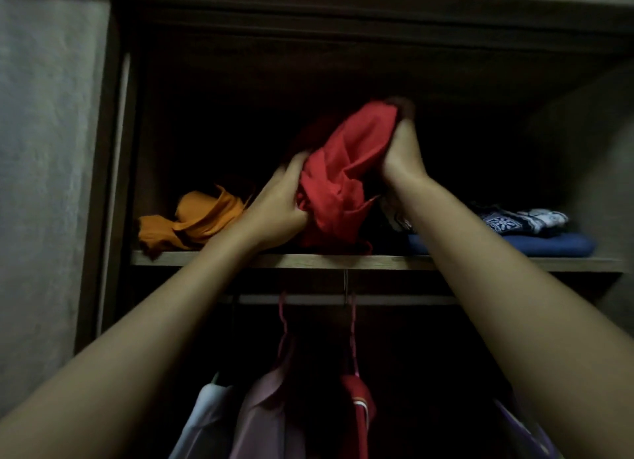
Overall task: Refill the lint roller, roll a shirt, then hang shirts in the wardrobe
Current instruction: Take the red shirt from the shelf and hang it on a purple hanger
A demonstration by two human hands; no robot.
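Note:
A crumpled red shirt (343,170) is held up over the wardrobe's upper shelf (308,261), its lower end resting on the shelf. My left hand (278,204) grips its lower left side. My right hand (401,149) clutches its upper right part, fingers buried in the cloth. Both arms reach up from the bottom corners of the view. Below the shelf runs the hanging rail (394,300) with pink hangers (284,324), a pale pink shirt (260,414), a white shirt (206,414) and a red garment (358,410). No lint roller shows.
An orange garment (192,221) lies bunched at the shelf's left end. On the right sits a folded blue cloth (549,245) with a dark patterned fabric (514,220) on top. The wardrobe's back is dark. A grey wall (44,149) stands to the left.

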